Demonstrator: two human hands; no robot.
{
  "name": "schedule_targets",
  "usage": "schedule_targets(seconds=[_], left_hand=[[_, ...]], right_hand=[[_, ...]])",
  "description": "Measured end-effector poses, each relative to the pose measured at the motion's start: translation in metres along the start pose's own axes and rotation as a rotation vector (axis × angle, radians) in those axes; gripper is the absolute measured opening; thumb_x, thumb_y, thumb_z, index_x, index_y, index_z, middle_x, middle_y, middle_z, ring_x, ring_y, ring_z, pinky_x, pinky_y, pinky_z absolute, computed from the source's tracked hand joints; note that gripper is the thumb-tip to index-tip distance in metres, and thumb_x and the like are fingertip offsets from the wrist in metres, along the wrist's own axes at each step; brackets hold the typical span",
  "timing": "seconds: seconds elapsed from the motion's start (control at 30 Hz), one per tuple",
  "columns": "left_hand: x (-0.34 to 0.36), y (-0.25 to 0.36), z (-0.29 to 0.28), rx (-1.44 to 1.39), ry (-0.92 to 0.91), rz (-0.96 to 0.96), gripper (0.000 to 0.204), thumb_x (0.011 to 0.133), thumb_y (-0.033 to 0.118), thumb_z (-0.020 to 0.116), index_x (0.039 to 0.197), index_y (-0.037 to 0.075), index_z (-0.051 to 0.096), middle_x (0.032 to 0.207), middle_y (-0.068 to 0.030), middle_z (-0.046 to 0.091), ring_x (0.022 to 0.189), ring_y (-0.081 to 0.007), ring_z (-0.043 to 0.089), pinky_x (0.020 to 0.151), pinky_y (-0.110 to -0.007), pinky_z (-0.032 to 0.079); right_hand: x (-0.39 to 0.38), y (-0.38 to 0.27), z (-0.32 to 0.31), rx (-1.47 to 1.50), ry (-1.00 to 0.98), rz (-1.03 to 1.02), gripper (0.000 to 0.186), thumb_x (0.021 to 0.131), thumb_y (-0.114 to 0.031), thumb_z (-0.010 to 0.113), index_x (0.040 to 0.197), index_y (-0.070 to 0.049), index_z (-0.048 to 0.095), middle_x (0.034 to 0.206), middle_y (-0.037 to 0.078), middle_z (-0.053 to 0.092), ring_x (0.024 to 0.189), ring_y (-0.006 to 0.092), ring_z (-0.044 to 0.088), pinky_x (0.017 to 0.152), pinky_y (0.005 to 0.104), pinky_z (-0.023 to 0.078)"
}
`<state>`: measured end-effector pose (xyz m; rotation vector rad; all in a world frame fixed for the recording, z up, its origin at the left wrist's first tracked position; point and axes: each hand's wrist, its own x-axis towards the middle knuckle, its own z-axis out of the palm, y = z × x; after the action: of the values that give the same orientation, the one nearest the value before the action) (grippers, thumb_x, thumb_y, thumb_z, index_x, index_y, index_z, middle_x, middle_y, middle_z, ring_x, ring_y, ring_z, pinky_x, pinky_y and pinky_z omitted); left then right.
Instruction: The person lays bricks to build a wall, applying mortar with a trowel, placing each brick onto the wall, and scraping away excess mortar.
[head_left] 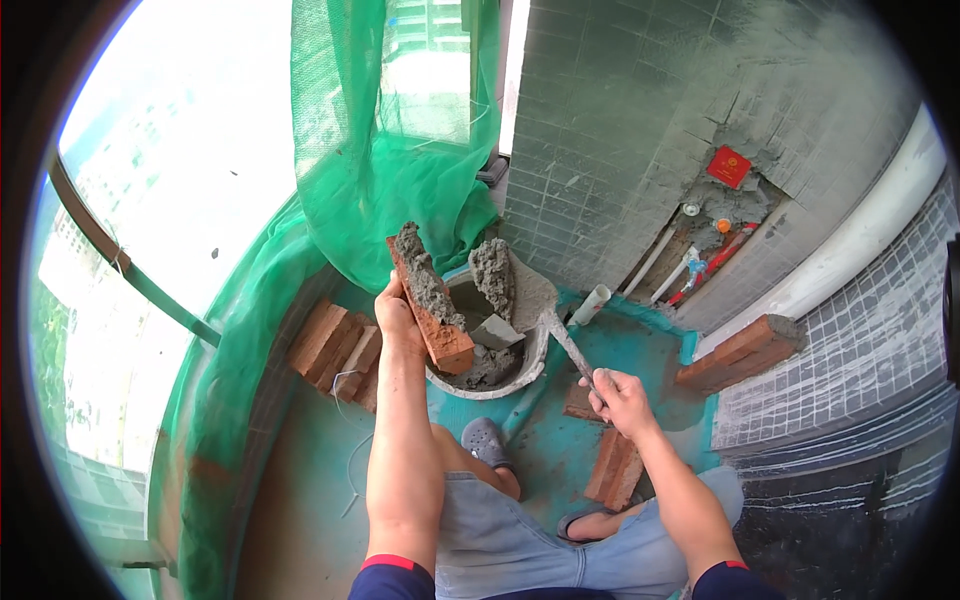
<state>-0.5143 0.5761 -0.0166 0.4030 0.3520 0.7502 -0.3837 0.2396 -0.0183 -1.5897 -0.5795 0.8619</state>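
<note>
My left hand (398, 318) is closed round a red brick (452, 345), holding it tilted above the left side of a mortar bucket (520, 376). Wet grey mortar (426, 280) lies in a thick strip along the brick's upper face. In my right hand (618, 402) is the handle of a trowel (535, 300), its blade over the bucket's far right rim. A lump of mortar (492, 275) sits at the blade's left edge. More mortar shows inside the bucket, partly hidden by the brick and blade.
Stacked bricks (335, 345) stand left of the bucket; more bricks (614, 468) lie by my right foot. Another brick (742, 354) is against the right wall. Green netting (400, 190) hangs behind. Pipes (690, 270) sit in a wall recess; a short white pipe (590, 305) rises from the floor.
</note>
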Motion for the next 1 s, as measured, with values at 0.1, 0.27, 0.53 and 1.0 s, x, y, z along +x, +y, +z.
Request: schedule_targets(seconds=[0.1, 0.27, 0.53, 1.0], left_hand=[[-0.003, -0.01, 0.015, -0.018, 0.063, 0.017, 0.034, 0.104, 0.031, 0.037, 0.112, 0.005, 0.057, 0.092, -0.0108, 0.064, 0.077, -0.028, 0.062, 0.071, -0.043, 0.054], [0.013, -0.025, 0.001, -0.094, 0.036, -0.023, 0.035, 0.104, 0.029, 0.037, 0.112, 0.002, 0.056, 0.094, -0.0138, 0.064, 0.08, -0.0312, 0.063, 0.071, -0.046, 0.054], [0.04, -0.033, -0.035, -0.188, 0.175, -0.103, 0.035, 0.103, 0.029, 0.034, 0.116, 0.003, 0.055, 0.1, -0.0171, 0.063, 0.085, -0.0359, 0.061, 0.076, -0.053, 0.053], [-0.038, -0.039, 0.043, 0.162, -0.072, -0.227, 0.033, 0.1, 0.028, 0.042, 0.108, 0.001, 0.06, 0.089, -0.016, 0.067, 0.073, -0.0268, 0.064, 0.066, -0.039, 0.052]], right_hand=[[-0.018, -0.006, -0.009, -0.268, 0.142, -0.266, 0.04, 0.099, -0.035, 0.057, 0.1, 0.004, 0.067, 0.063, 0.002, 0.054, 0.052, 0.0072, 0.049, 0.047, 0.0251, 0.039], [-0.043, -0.017, -0.008, -0.844, 0.346, -0.707, 0.023, 0.091, -0.023, 0.066, 0.1, -0.002, 0.069, 0.07, 0.01, 0.061, 0.056, 0.0241, 0.057, 0.053, 0.0334, 0.047], [-0.057, -0.024, -0.017, -1.031, 0.444, -0.825, 0.02, 0.088, -0.021, 0.069, 0.1, -0.005, 0.07, 0.071, 0.01, 0.06, 0.058, 0.0273, 0.057, 0.053, 0.0355, 0.046], [0.016, -0.006, 0.071, -0.498, 0.424, -0.572, 0.027, 0.093, -0.019, 0.063, 0.113, 0.0, 0.066, 0.086, 0.016, 0.064, 0.077, 0.0382, 0.062, 0.066, 0.0385, 0.05]])
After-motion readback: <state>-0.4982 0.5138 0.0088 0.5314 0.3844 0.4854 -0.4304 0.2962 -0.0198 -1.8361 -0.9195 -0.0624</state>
